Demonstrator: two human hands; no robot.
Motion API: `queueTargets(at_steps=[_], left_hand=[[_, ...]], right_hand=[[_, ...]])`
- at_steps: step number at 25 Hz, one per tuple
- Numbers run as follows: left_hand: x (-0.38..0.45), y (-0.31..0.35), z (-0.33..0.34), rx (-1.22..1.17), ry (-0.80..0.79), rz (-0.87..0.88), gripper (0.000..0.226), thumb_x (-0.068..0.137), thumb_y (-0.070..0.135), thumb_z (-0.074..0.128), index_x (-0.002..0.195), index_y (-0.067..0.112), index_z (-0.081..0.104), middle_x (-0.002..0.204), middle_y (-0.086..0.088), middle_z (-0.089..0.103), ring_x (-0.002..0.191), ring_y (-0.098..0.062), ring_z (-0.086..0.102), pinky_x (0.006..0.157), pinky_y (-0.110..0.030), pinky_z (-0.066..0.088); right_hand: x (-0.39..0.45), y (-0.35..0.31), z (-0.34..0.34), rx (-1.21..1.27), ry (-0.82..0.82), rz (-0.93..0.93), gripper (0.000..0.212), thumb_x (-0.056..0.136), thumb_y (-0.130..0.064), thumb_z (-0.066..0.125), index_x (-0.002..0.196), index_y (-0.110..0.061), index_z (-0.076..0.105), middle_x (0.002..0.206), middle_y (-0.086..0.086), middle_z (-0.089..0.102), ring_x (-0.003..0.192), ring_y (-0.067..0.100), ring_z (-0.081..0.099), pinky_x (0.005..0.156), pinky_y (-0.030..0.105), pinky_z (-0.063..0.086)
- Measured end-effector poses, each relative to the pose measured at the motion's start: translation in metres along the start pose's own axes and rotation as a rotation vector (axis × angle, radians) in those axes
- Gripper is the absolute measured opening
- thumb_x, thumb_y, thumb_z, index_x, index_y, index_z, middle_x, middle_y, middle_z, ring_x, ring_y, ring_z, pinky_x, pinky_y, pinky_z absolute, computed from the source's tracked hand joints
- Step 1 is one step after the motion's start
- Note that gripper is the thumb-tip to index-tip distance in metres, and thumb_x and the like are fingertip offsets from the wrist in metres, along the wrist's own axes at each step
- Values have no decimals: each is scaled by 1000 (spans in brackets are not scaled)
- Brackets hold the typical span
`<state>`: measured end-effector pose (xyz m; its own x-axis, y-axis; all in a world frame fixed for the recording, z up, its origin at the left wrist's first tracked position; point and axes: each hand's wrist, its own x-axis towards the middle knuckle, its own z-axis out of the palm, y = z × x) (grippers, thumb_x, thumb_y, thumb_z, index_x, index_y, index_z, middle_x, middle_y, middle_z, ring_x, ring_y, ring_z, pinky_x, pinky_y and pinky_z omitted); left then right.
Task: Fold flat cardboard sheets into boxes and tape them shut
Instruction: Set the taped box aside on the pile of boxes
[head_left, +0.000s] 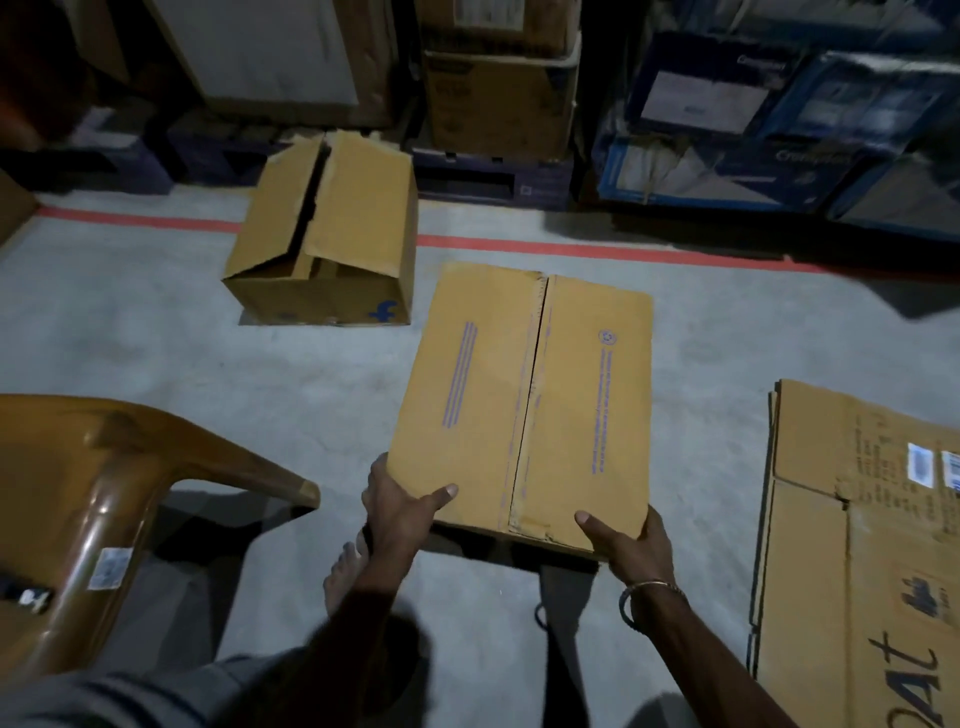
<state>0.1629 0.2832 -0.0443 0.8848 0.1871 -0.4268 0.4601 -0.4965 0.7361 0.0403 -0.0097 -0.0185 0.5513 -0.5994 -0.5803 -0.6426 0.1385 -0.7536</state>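
Item 1: one folded cardboard box (524, 400), top flaps meeting along a centre seam, held out over the grey floor (156, 338) in front of me. I see both hands on its near edge. Left hand (397, 512): thumb on top of the left flap, fingers curled under the near-left corner, so the grip clasps the box. Right hand (631, 545): thumb on top of the right flap, fingers wrapped beneath the near-right corner, likewise clasping the box. One bangle (652, 587) on the right wrist.

Item 2: one second box (327, 234), standing on the floor further off to the left, its top flaps partly open (a blue printed mark on its near face).

Item 3: flat cardboard sheets (857, 545) stacked on the floor at right; I count at least two layered edges but cannot tell the full number.

Item 4: one brown plastic chair (104, 499) at near left.

Item 5: one red floor line (571, 249) running across behind both boxes.

Item 6: stored cartons (498, 88) along the far wall, number unclear in the dimness.

One bare foot (345, 571) shows beneath the left forearm.
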Motion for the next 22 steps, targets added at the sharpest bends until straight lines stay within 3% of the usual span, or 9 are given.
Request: queueTargets(at_steps=[3,5,9,12,14,17,19,20,22], left_hand=[[22,83,-72,-30,79,125,114,50,52,98,145,21,43,139,-9,57,128,-36,54,100,-57,53],[68,121,-124,-68,150,177,112,45,53,100,139,23,46,134,-8,60,122,-34,59,95,-56,57],[165,177,-226,-133,264,226,103,40,55,102,123,26,49,124,-4,66,107,-32,68,80,-54,64],[225,210,-279,-108,357,259,104,52,49,101,135,15,49,134,-10,62,116,-33,64,89,-53,61],[278,215,-303,-29,418,312,96,69,51,93,145,14,47,145,-14,52,129,-36,54,94,-49,57],[350,201,-295,66,383,310,65,94,61,64,146,24,52,154,-18,37,137,-41,43,105,-52,51],[383,178,-268,192,271,347,53,103,57,51,143,23,58,160,-20,37,144,-40,37,115,-52,40],[395,166,-257,265,240,390,55,105,55,48,149,23,55,165,-22,29,153,-39,25,122,-51,26],[416,150,-250,338,284,488,60,106,54,48,156,23,46,170,-24,16,159,-40,3,127,-49,9]], right_hand=[[-7,-75,42,110,-84,-139,76,63,-26,100,128,-25,61,114,-4,73,102,19,71,76,34,62],[-3,-134,84,126,-178,-244,74,65,-24,99,129,-24,61,114,-4,75,102,17,72,73,27,62],[15,-244,187,89,-288,-412,85,57,-46,97,132,-32,59,117,-13,72,106,15,69,96,43,58],[27,-306,263,95,-323,-508,86,67,-46,93,140,-33,49,126,-13,66,117,17,63,106,45,52],[44,-333,317,45,-354,-571,99,77,-47,88,157,-35,32,146,-11,54,129,15,52,113,40,43],[79,-343,386,-178,-394,-693,85,92,-49,73,162,-40,26,161,-6,40,144,19,41,117,41,37],[103,-331,418,-462,-333,-785,69,101,-49,59,161,-43,25,162,5,40,144,31,43,112,42,40],[112,-323,428,-603,-261,-852,66,104,-47,53,162,-44,21,159,11,41,138,36,48,105,43,45],[121,-313,446,-771,-83,-988,62,107,-41,45,162,-43,16,140,18,56,109,40,61,76,41,47]])
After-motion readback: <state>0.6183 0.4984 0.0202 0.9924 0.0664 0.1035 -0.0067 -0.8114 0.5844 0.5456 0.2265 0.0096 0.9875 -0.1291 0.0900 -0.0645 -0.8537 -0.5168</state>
